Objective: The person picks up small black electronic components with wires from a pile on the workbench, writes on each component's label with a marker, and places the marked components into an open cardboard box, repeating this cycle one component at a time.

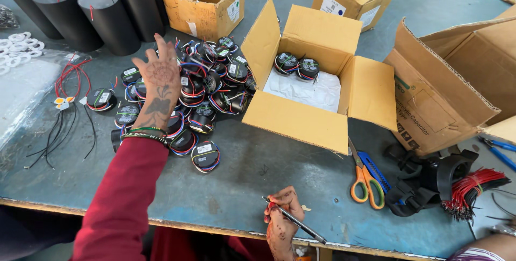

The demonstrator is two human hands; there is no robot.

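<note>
Left hand (pixel 160 73) spread open over coil pile (pixel 199 89); right hand (pixel 282 215) gripped pen (pixel 294 219). Open box (pixel 317 73) held 2 coils (pixel 296 66). 1 scissors (pixel 365 178).

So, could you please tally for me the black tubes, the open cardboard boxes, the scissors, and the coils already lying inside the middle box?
Black tubes: 6
Open cardboard boxes: 3
Scissors: 1
Coils inside the middle box: 2
Total: 12
</note>
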